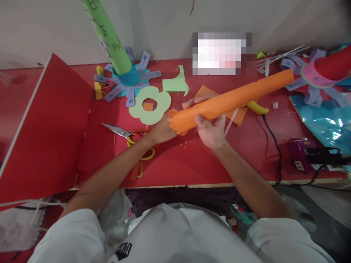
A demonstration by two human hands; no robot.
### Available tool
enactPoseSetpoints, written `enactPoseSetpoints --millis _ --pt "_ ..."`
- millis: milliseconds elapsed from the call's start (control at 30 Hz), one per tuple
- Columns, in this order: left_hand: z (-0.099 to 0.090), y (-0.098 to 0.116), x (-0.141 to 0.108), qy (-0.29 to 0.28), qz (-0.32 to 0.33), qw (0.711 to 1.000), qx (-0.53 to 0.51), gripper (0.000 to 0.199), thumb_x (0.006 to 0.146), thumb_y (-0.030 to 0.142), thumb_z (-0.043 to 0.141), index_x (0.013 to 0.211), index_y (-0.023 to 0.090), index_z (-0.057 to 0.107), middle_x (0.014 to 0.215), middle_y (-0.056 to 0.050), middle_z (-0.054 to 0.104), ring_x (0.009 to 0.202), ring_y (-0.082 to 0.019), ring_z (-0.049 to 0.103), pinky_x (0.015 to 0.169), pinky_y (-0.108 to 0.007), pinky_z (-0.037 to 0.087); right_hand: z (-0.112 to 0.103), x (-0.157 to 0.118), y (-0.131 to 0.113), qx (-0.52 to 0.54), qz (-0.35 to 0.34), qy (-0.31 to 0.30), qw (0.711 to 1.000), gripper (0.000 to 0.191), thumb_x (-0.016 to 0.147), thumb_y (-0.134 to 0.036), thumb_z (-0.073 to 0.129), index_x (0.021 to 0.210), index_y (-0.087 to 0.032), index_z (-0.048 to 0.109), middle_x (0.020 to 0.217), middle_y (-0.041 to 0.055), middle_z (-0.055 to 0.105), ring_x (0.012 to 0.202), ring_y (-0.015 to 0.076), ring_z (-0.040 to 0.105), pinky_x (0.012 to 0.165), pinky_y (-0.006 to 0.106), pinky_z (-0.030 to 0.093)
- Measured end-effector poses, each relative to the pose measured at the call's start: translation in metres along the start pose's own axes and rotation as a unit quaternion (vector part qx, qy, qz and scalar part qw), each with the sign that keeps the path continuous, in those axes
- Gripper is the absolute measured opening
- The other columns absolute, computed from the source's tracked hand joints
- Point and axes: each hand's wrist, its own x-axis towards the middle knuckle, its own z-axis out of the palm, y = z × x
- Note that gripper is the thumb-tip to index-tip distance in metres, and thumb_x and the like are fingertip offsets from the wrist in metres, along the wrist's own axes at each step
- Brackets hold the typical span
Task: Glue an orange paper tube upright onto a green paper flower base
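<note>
Evidently you're handling the slit end of the orange tube (233,98) above the red table (203,164). Your right hand (212,132) has its grip closed round it; the grip of your left hand (165,130), partly behind the slits, I can't tell. The next move probably calls for gentle pressure there. Left of the tube lie a green flower cutout (162,99) and scissors (127,134); beyond it rises a pale wall (159,33).
</note>
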Motion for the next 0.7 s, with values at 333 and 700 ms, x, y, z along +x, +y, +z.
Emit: enactPoseSetpoints --millis 333,700 --pt "-0.0001 0.0064 0.0014 0.031 -0.011 0.998 0.06 0.011 0.105 0.025 0.059 0.097 0.021 0.066 0.098 -0.005 0.075 0.09 -0.02 0.069 0.083 -0.034 0.057 0.0026 -0.0015 0.0004 -0.042 -0.057 -0.013 0.997 0.032 0.093 -0.047 0.089 0.117 -0.032 0.074 0.112 0.006 0.08 0.111 0.0281 0.078 0.106 0.054 0.068" --pt "-0.0001 0.0062 0.0024 0.06 -0.022 0.998 0.003 0.009 0.097 0.02 0.063 0.089 0.018 0.067 0.087 -0.003 0.074 0.074 -0.015 0.064 0.067 -0.027 0.049 0.0013 -0.0012 0.0018 0.005 -0.021 0.001 1.0 0.035 0.092 -0.051 0.09 0.117 -0.033 0.073 0.111 0.0043 0.08 0.114 0.0286 0.078 0.107 0.055 0.066"
